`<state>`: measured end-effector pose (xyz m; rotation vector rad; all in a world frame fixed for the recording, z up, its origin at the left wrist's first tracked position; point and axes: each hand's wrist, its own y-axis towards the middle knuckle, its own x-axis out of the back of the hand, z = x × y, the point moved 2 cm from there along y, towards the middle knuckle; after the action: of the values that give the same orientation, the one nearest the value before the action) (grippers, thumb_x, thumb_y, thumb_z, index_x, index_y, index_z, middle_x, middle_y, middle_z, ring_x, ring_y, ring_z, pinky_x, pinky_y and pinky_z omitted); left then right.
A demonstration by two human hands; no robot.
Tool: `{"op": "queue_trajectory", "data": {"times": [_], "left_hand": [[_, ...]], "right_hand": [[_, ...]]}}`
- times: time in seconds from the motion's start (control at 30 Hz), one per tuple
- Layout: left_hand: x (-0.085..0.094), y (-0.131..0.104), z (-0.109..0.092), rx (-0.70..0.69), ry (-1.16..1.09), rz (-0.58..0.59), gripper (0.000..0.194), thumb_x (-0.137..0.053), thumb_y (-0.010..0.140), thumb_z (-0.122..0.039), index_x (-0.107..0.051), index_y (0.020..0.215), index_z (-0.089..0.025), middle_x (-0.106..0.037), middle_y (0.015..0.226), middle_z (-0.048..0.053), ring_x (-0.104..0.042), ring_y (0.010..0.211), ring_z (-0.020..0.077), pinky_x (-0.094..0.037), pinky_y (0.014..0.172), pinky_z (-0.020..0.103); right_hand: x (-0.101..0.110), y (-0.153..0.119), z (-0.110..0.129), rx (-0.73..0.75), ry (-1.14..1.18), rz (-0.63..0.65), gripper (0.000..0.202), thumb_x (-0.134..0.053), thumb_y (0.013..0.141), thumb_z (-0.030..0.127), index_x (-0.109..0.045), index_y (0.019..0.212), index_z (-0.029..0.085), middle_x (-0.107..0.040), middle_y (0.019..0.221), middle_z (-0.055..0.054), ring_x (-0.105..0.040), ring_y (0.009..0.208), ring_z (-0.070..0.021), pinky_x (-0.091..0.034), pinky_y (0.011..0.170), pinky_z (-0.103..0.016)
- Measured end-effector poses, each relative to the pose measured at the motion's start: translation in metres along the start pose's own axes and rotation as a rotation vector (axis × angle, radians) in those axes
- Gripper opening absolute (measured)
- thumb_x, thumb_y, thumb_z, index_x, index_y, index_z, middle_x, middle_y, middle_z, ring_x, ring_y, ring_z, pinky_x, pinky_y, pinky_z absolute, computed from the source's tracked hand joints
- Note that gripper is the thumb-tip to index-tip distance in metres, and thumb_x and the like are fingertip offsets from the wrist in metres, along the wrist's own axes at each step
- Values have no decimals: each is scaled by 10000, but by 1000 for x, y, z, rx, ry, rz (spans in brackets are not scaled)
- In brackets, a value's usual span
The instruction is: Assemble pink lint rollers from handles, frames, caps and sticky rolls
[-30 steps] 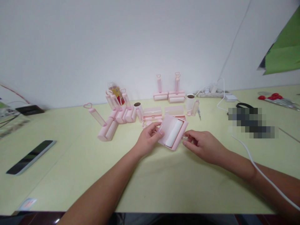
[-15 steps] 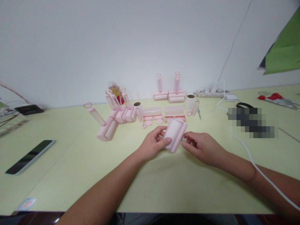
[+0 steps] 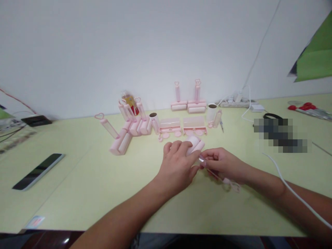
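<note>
A pink lint roller with a white roll is held above the table, its handle side turned toward my right. My left hand is closed over its near end from above, covering much of it. In my right hand, thumb and fingers pinch the clear pink handle, which meets the roller's side. A pink loop hangs from the handle's far end, below my right hand. The exact joint between handle and roller is partly hidden by fingers.
Several whole lint rollers stand at left. Behind my hands lie two open roller cases, tape rolls and a screwdriver. A phone lies left; a white cable crosses at right.
My left hand has turned over the roller, and the roller has tilted. The handle with its loop now shows, angled down to the right under my right hand.
</note>
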<state>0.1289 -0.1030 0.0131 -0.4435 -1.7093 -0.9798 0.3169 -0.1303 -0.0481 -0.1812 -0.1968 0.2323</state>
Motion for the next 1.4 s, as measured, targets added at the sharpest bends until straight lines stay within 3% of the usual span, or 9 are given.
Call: {"op": "queue_trajectory", "data": {"times": [0.1,0.3,0.43,0.57,0.7,0.83,1.07,1.23,1.4], "left_hand": [[-5,-1,-4,-53,67,74,320,-606,884,-353,-657,1198,-318,-598,1239,88,-505,1084,297,-336,894,501],[-11,2,9,-20,-74,82,260,-570,906,-280,-667,1148,-281,-647,1189,64,-569,1033,242,-384,873,419],[-1,5,32,212,-267,52,176,-633,847,-324,-702,957,-205,-704,979,51,-623,900,215,-449,786,338],[27,3,69,481,-340,78,267,-644,805,-426,-716,925,-198,-726,867,26,-645,749,199,-456,655,291],[62,-7,110,717,-99,23,343,-639,755,-486,-726,904,-189,-733,836,43,-650,719,226,-434,602,289],[77,-22,148,899,175,-4,372,-603,743,-516,-720,900,-200,-730,831,80,-652,721,256,-425,595,308],[57,-38,189,928,362,38,425,-559,764,-575,-717,931,-217,-724,836,116,-654,778,298,-403,597,324],[44,-41,201,925,350,47,450,-528,782,-595,-709,934,-213,-724,867,123,-648,782,294,-405,613,326],[41,-46,207,946,362,59,475,-494,796,-620,-691,915,-204,-719,885,133,-647,795,310,-398,593,327]], "right_hand": [[-5,-4,2,2,166,167,258,-646,842,397,-644,872,140,-517,584,37,-434,471,-76,-313,458,-209],[-6,-6,6,66,289,184,463,-534,909,547,-658,835,107,-623,693,-45,-535,525,-100,-419,489,-224],[-4,-3,2,131,297,149,465,-540,914,542,-656,1066,118,-668,814,-70,-591,583,-127,-490,530,-260],[0,1,-6,183,128,67,436,-562,920,492,-640,1151,130,-674,856,-68,-573,611,-115,-489,567,-257],[4,2,-11,242,-39,39,417,-535,942,461,-640,1172,130,-680,870,-71,-584,662,-122,-489,624,-262],[6,2,-11,301,-167,38,429,-522,947,472,-652,1173,131,-694,858,-76,-607,684,-138,-505,657,-278],[6,2,-8,374,-287,33,414,-515,953,470,-677,1153,146,-707,877,-73,-635,723,-149,-512,675,-265],[7,3,-10,387,-314,20,409,-523,949,474,-683,1144,152,-703,862,-63,-628,716,-148,-502,666,-258],[7,2,-9,376,-315,26,416,-526,947,478,-680,1140,142,-694,837,-63,-610,687,-143,-488,638,-256]]}}
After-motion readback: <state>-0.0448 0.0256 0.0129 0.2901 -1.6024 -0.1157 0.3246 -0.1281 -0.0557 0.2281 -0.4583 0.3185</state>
